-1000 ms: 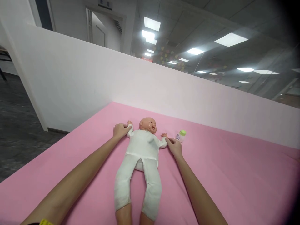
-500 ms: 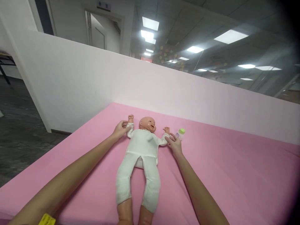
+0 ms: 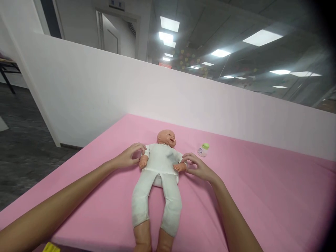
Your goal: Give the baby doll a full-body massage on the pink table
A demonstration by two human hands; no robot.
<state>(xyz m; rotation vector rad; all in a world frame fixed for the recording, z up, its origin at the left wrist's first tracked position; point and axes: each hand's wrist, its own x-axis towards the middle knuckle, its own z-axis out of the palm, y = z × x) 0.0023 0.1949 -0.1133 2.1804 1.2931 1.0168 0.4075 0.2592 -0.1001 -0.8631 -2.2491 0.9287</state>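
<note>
Left fingers (image 3: 138,146): curled loosely about the doll's near arm, the tips laid on the white sleeve at the shoulder; a full clasp cannot be told.
Right fingers (image 3: 189,156): curved around the doll's other forearm, thumb and forefinger set at the wrist just beside the small plastic hand.
Left hand (image 3: 128,157): rested on the pink surface beside the doll's trunk, forearm stretched back toward the camera.
Right hand (image 3: 199,168): laid against the sleeve cuff, wrist bent, forearm run back to the lower right edge.
Baby doll (image 3: 160,168): laid on its back, head away from the camera, both arms folded down along the body; dressed in a white one-piece suit, bare feet at the lower edge.
Feeding bottle (image 3: 203,149): small, green cap, printed label; set on the surface near the doll's head, apart from the right hand.
Pink mat (image 3: 262,196): everything above is carried on it.
White partition (image 3: 105,91): stood along the far and left edges of the mat.
</note>
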